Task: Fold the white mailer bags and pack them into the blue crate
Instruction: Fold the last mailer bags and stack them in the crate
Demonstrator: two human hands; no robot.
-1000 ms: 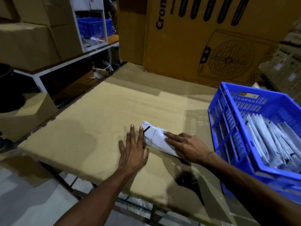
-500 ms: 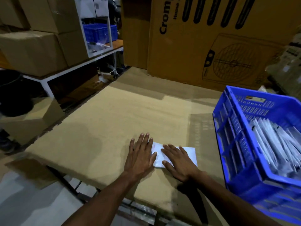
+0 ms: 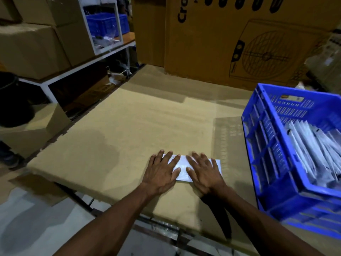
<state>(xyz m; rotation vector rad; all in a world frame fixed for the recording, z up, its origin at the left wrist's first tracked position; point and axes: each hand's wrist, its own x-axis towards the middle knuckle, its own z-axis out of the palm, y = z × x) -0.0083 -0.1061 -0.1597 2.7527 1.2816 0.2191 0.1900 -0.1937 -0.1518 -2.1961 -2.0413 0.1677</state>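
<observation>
Dim storeroom: a cardboard-covered desk, a large printed fan carton behind it, stacked brown boxes on a white shelf frame at left.

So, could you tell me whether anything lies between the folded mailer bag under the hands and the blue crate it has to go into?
Nothing visible does. The folded mailer bag lies flat under the left hand and right hand; only bare cardboard tabletop separates it from the blue crate, whose near wall it must clear.
</observation>
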